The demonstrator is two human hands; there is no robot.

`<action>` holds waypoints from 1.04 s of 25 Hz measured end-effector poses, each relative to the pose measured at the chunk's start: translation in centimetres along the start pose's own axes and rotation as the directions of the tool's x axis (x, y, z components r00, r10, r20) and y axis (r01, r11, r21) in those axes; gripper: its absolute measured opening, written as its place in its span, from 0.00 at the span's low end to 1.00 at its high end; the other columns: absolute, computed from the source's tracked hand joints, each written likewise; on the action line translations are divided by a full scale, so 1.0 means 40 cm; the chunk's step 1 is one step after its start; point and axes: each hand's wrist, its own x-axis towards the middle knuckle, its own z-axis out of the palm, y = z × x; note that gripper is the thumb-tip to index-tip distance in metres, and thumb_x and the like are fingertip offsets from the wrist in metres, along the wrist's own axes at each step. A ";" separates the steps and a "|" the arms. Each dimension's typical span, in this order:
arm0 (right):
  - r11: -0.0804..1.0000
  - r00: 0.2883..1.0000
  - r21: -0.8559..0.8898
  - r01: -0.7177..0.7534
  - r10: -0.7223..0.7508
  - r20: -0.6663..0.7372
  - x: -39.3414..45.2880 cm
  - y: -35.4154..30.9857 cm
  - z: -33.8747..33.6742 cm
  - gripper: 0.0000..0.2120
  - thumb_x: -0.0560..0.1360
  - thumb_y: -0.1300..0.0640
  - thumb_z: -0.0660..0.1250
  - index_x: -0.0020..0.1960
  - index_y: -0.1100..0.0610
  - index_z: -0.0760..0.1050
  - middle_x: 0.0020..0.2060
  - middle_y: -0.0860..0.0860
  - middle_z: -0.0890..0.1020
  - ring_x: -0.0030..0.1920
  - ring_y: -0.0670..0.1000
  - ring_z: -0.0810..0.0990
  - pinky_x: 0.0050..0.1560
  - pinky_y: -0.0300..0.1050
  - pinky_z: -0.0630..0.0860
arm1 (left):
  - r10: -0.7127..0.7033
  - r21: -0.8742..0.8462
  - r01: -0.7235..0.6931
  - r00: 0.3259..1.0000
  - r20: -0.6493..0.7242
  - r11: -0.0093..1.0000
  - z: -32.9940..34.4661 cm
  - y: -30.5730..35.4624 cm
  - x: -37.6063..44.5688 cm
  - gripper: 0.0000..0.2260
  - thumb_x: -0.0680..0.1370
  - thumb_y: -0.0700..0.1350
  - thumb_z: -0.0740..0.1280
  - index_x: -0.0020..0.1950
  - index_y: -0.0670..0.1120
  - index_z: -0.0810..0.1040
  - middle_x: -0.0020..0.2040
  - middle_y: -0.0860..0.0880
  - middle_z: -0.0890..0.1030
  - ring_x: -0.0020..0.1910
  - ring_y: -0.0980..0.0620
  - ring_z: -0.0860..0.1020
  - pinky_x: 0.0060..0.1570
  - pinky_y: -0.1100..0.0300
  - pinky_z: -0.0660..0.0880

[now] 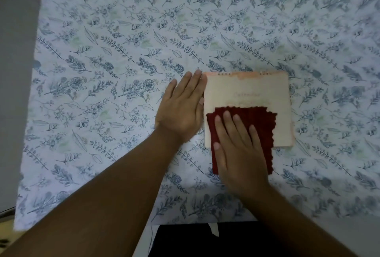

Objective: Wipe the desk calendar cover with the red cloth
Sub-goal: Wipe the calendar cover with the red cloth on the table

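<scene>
A cream desk calendar [246, 90] with a pink top band and wire spiral binding lies flat on the table, cover up. A dark red knitted cloth [259, 121] is spread over the cover's lower left part and hangs past its near edge onto the table. My right hand [236, 143] presses flat on the cloth, fingers spread and pointing away from me. My left hand [183, 106] lies flat, palm down, against the calendar's left edge, fingertips touching its top left corner.
A white tablecloth [123, 71] printed with blue leaves and flowers covers the table. Its left edge runs beside a grey wall [16, 51]. The near edge ends above dark clothing [205, 240].
</scene>
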 end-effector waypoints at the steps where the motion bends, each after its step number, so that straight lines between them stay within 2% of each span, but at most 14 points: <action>1: 1.000 1.000 0.000 -0.001 0.001 0.007 0.025 0.004 0.001 0.28 0.84 0.48 0.47 0.83 0.52 0.50 0.82 0.50 0.51 0.81 0.50 0.45 0.79 0.57 0.44 | 0.006 -0.003 -0.006 1.000 -0.006 1.000 0.000 -0.001 0.000 0.26 0.86 0.50 0.49 0.84 0.46 0.58 0.84 0.49 0.58 0.83 0.50 0.55 0.80 0.46 0.51; 5: 0.996 0.996 0.030 -0.085 0.086 -0.024 0.223 -0.011 -0.034 0.29 0.83 0.47 0.46 0.83 0.52 0.49 0.82 0.51 0.51 0.81 0.51 0.47 0.79 0.57 0.43 | 0.013 -0.001 -0.013 0.999 -0.033 1.000 0.002 -0.001 0.000 0.25 0.86 0.50 0.50 0.83 0.46 0.60 0.83 0.49 0.60 0.83 0.50 0.56 0.80 0.46 0.52; 10: 0.999 1.000 0.018 -0.030 0.030 0.005 0.015 -0.016 -0.007 0.28 0.84 0.47 0.47 0.83 0.52 0.49 0.82 0.50 0.51 0.81 0.50 0.45 0.79 0.59 0.46 | 0.008 -0.007 -0.008 0.999 -0.031 1.000 0.006 -0.003 0.003 0.25 0.86 0.50 0.50 0.84 0.47 0.58 0.83 0.50 0.59 0.83 0.50 0.55 0.80 0.47 0.51; 12: 0.999 0.999 0.031 -0.033 0.033 0.027 0.043 -0.007 -0.003 0.28 0.84 0.47 0.46 0.83 0.51 0.49 0.82 0.49 0.50 0.81 0.49 0.44 0.79 0.59 0.46 | 0.006 -0.007 -0.007 0.999 -0.034 1.000 0.004 0.000 0.002 0.25 0.86 0.49 0.50 0.84 0.46 0.58 0.83 0.49 0.59 0.83 0.49 0.55 0.80 0.46 0.51; 16: 0.996 0.997 0.045 -0.078 0.079 -0.019 0.198 -0.009 -0.031 0.29 0.83 0.47 0.45 0.83 0.51 0.48 0.82 0.50 0.50 0.81 0.50 0.46 0.79 0.58 0.45 | 0.004 -0.021 -0.005 0.999 -0.050 1.000 0.003 0.001 -0.003 0.25 0.85 0.49 0.52 0.83 0.46 0.60 0.83 0.49 0.61 0.83 0.49 0.57 0.80 0.45 0.53; 18: 0.997 0.997 0.023 -0.076 0.076 -0.031 0.135 -0.007 -0.020 0.29 0.84 0.47 0.45 0.83 0.52 0.49 0.82 0.51 0.51 0.81 0.51 0.46 0.79 0.59 0.45 | 0.000 -0.019 -0.001 0.999 -0.048 1.000 0.000 0.004 -0.003 0.25 0.86 0.49 0.52 0.83 0.46 0.60 0.83 0.48 0.61 0.83 0.49 0.56 0.80 0.45 0.52; 21: 0.999 0.999 0.022 -0.042 0.041 0.035 -0.003 -0.001 -0.011 0.28 0.84 0.46 0.45 0.83 0.50 0.48 0.82 0.49 0.50 0.81 0.49 0.44 0.79 0.58 0.45 | -0.010 -0.035 0.008 0.999 -0.032 0.999 -0.001 0.006 -0.001 0.25 0.86 0.49 0.52 0.83 0.46 0.59 0.83 0.49 0.60 0.83 0.49 0.56 0.80 0.45 0.52; 26: 0.998 0.998 0.037 -0.055 0.054 0.025 0.203 -0.012 -0.037 0.28 0.83 0.46 0.44 0.83 0.49 0.46 0.83 0.49 0.49 0.81 0.50 0.44 0.78 0.56 0.41 | -0.011 -0.013 0.011 1.000 -0.017 1.000 -0.003 0.003 -0.001 0.25 0.85 0.50 0.51 0.83 0.47 0.59 0.83 0.50 0.59 0.83 0.50 0.55 0.80 0.46 0.51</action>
